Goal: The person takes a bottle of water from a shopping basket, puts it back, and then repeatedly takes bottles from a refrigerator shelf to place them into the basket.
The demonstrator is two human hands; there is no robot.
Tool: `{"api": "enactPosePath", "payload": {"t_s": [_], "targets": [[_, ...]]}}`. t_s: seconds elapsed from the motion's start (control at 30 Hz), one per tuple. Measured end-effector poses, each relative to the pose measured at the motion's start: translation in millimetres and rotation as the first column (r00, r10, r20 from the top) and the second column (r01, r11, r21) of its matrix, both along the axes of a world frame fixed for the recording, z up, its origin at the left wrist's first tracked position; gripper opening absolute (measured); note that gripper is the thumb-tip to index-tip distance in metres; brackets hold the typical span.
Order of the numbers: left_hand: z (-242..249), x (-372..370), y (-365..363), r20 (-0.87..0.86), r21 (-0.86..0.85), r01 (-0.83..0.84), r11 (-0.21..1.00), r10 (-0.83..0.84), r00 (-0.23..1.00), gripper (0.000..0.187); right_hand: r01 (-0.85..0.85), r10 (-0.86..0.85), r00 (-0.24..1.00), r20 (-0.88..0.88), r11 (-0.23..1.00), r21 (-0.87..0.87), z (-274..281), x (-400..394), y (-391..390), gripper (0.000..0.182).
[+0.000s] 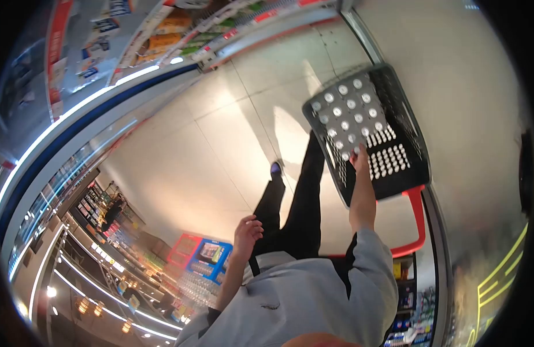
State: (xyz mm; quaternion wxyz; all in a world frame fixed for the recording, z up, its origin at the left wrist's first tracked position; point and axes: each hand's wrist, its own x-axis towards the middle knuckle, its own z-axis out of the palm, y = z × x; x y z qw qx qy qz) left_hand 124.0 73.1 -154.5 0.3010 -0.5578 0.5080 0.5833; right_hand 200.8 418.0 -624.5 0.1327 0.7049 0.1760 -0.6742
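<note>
A black shopping basket (pixel 388 186) with perforated walls and floor is tilted toward me on the right. Its red handle (pixel 418 222) hangs down at the near side. My right hand (pixel 359 157) reaches over the basket, its fingers closed against the perforated part; the exact grip is partly hidden. Light shows through the holes, and I make out no goods inside. My left hand (pixel 247 236) is in front of my waist, fingers loosely curled with nothing visible in them. It is apart from the basket.
Pale floor tiles (pixel 221 124) stretch ahead beneath my legs. A lit shelf unit with packets (pixel 163 40) curves along the upper left. Stacked bottles (pixel 197 286) and blue and red crates (pixel 206 254) are at lower left. More stocked shelves (pixel 405 289) stand at lower right.
</note>
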Motion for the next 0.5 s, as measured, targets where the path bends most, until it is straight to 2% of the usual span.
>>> {"api": "enactPosePath", "payload": {"t_s": [0.03, 0.07, 0.13, 0.17, 0.2, 0.23, 0.3, 0.33, 0.37, 0.4, 0.43, 0.5], "targets": [[0.9, -3.4, -0.1, 0.007, 0.012, 0.007, 1.000, -0.007, 1.000, 0.028, -0.066, 0.067, 0.998, -0.022, 0.996, 0.056, 1.4, 1.4, -2.2, 0.034], [2.8, -7.7, 0.2, -0.002, 0.021, 0.007, 1.000, -0.007, 1.000, 0.027, -0.113, 0.113, 0.993, -0.013, 0.994, -0.005, -1.2, 3.2, 0.8, 0.031], [9.0, -17.0, -1.1, -0.036, 0.042, 0.015, 0.999, -0.014, 0.999, 0.027, -0.245, 0.249, 0.966, 0.069, 0.967, -0.065, -0.3, 0.6, 7.9, 0.038], [12.8, -21.9, -1.6, -0.061, 0.056, 0.027, 0.998, -0.023, 0.998, 0.028, -0.313, 0.313, 0.950, -0.008, 0.946, -0.082, 9.3, 0.2, 11.9, 0.042], [17.6, -25.8, -2.6, -0.081, 0.071, 0.039, 0.997, -0.033, 0.996, 0.029, -0.319, 0.319, 0.948, -0.004, 0.947, -0.040, 28.3, -4.3, 11.3, 0.043], [21.8, -30.2, -4.0, -0.096, 0.069, 0.049, 0.996, -0.042, 0.995, 0.029, -0.324, 0.330, 0.940, 0.082, 0.943, -0.076, 34.3, -6.6, 12.7, 0.043], [28.8, -41.1, -4.9, -0.128, 0.072, 0.061, 0.996, -0.051, 0.990, 0.029, -0.353, 0.357, 0.924, 0.136, 0.934, -0.055, 67.7, -12.2, 13.1, 0.045], [33.4, -48.0, -4.0, -0.158, 0.087, 0.050, 0.995, -0.035, 0.987, 0.028, -0.357, 0.364, 0.926, 0.095, 0.930, -0.083, 68.0, -2.5, 16.8, 0.045], [36.6, -55.0, -2.2, -0.190, 0.100, 0.049, 0.994, -0.029, 0.981, 0.028, -0.382, 0.384, 0.902, 0.199, 0.923, -0.051, 84.2, -8.2, 12.8, 0.046], [39.4, -62.4, -1.1, -0.219, 0.112, 0.049, 0.993, -0.023, 0.976, 0.027, -0.392, 0.423, 0.881, 0.211, 0.903, -0.174, 89.4, -6.1, 18.7, 0.046], [43.4, -68.6, -2.3, -0.237, 0.121, 0.051, 0.991, -0.021, 0.971, 0.027, -0.386, 0.404, 0.890, 0.211, 0.914, -0.122, 94.2, 0.8, 14.8, 0.044], [42.5, -85.1, -2.6, -0.294, 0.143, 0.050, 0.988, -0.006, 0.956, 0.025, -0.380, 0.386, 0.920, 0.067, 0.921, -0.088, 97.4, 23.6, 11.9, 0.040]]}}
